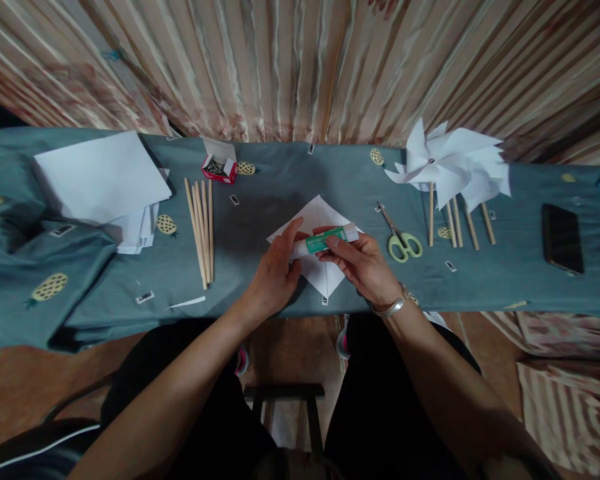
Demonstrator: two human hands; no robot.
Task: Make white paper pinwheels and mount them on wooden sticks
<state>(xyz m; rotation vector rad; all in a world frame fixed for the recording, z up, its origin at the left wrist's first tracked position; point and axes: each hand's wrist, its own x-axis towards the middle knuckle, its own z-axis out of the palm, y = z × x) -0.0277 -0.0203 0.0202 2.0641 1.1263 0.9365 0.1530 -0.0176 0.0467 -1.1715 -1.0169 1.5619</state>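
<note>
A green and white glue stick (pixel 325 241) lies level between my two hands, over the middle of the table. My left hand (pixel 276 270) closes round its left end, the whitish cap end as it looks. The fingers of my right hand (pixel 363 261) grip the green label and the right end. Beneath the hands a square of white paper (pixel 325 279) rests cornerwise on the cloth, with crease lines across it; the hands cover part of it. Scissors with pale green handles (pixel 404 245) lie just right of the paper.
Several wooden sticks (pixel 203 233), a red box (pixel 220 172) of small metal pieces and stacked white paper (pixel 103 177) lie left. White paper pinwheels (pixel 445 160) on sticks and a black phone (pixel 563 239) lie right. A curtain (pixel 300 73) hangs behind the cloth-covered table (pixel 260 200).
</note>
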